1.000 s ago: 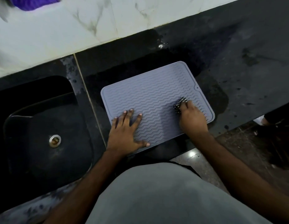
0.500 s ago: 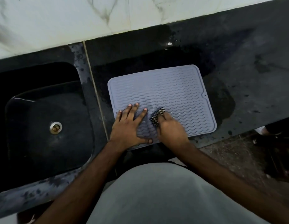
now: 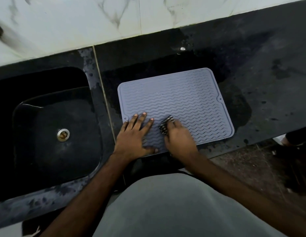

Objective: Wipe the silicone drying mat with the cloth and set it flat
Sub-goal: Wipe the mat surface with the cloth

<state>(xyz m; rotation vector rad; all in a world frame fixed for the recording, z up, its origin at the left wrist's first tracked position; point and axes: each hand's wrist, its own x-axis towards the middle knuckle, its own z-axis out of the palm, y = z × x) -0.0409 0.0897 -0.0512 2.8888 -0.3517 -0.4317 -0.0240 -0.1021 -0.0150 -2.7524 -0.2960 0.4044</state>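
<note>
Currently the grey rectangular silicone drying mat (image 3: pixel 179 100) with wavy ridges lies flat on the wet black stone counter (image 3: pixel 261 69), right of the black sink (image 3: pixel 51 134). Left hand (image 3: pixel 133 137) rests on the mat's near-left corner, fingers straight and spread. Right hand (image 3: pixel 178 140) is beside it on the near edge, gripping a bunched black-and-white checked cloth (image 3: pixel 166 124) against the mat; slightly blurred. White marble backsplash (image 3: pixel 80 19) behind.

A plain grey garment covers the person's torso (image 3: pixel 166 207), and both forearms are bare, without sleeves.
</note>
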